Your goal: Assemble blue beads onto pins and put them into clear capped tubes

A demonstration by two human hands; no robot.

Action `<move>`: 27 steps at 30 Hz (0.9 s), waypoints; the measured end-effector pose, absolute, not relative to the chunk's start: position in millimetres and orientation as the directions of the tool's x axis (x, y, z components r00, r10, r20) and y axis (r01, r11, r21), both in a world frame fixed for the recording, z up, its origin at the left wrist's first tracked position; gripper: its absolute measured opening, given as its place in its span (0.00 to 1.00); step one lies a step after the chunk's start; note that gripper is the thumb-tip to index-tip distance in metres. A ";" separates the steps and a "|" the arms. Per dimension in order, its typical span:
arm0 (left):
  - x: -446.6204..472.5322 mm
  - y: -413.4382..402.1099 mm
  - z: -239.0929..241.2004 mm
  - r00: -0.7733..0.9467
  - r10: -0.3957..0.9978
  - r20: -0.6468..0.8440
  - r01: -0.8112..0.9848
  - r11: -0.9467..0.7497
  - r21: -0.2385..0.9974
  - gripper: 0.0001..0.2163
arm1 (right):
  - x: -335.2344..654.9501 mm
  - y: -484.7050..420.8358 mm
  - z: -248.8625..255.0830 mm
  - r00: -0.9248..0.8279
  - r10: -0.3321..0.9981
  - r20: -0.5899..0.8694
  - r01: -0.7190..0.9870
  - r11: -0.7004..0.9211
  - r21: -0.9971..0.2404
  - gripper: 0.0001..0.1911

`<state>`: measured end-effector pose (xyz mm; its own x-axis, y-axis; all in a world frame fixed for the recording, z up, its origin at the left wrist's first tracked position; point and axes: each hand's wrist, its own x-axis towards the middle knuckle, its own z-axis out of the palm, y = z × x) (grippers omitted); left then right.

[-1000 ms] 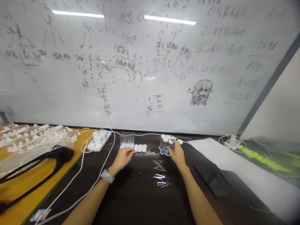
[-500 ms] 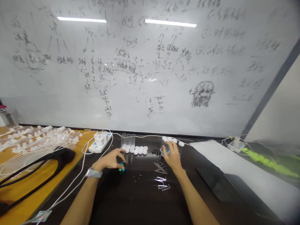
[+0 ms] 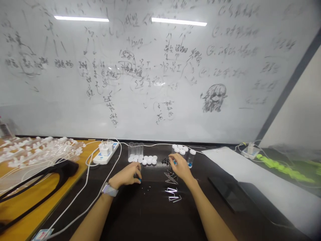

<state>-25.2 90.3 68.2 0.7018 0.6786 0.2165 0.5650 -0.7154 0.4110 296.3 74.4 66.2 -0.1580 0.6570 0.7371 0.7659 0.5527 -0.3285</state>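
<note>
My left hand hovers low over the dark table, fingers curled down, with a small blue piece at the thumb tip; its kind is unclear. To the right, my right hand has its index finger and thumb bent close together beside a cluster of small black pieces. A bit of blue shows between those fingers, and I cannot tell whether it is held or lies behind. Clear vials with white caps stand just behind this hand. One capped vial has blue at its bottom.
Clear tubes and white caps stand at the back. Thin metal rods, bent hex keys and tiny bits lie mid-table. A power strip with cables is left; a black tablet-like slab is right.
My left hand has moved right and curled its fingers; the lit blue and green pieces under it are largely hidden now. My right hand has lowered from the capped vials towards the black pieces.
</note>
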 end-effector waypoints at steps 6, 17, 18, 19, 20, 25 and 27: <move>0.5 85.1 54.6 0.678 0.691 0.250 0.595 -0.716 0.365 0.09 | 295.3 74.1 58.2 -0.227 0.922 0.313 0.881 0.331 -0.337 0.05; 35.0 82.7 16.1 0.448 0.819 0.359 0.604 -0.574 0.554 0.15 | 292.4 93.4 26.4 0.119 0.989 0.089 0.885 -0.065 -0.461 0.10; 37.0 81.8 14.7 0.424 0.829 0.366 0.600 -0.559 0.572 0.13 | 291.9 95.5 24.2 0.107 0.991 0.081 0.881 -0.057 -0.469 0.11; 38.7 80.9 14.0 0.405 0.837 0.367 0.590 -0.546 0.595 0.11 | 291.6 97.2 22.8 0.097 0.992 0.083 0.878 -0.046 -0.476 0.13; 40.0 80.1 13.9 0.387 0.847 0.365 0.570 -0.531 0.627 0.09 | 291.2 98.6 22.1 0.087 0.992 0.093 0.874 -0.031 -0.484 0.15; 43.3 79.2 16.5 0.324 0.909 0.263 0.300 -0.362 0.883 0.11 | 288.5 101.7 27.3 0.060 0.970 0.237 0.822 0.087 -0.563 0.11; 44.3 79.3 16.9 0.325 0.922 0.211 0.176 -0.279 0.944 0.14 | 285.0 101.6 30.6 0.049 0.948 0.315 0.758 0.170 -0.630 0.13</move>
<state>44.3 79.3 16.9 0.3254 0.9217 0.2114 0.1758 -0.2786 0.9442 285.0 101.6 30.6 0.0491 0.9479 0.3148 0.7575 0.1701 -0.6303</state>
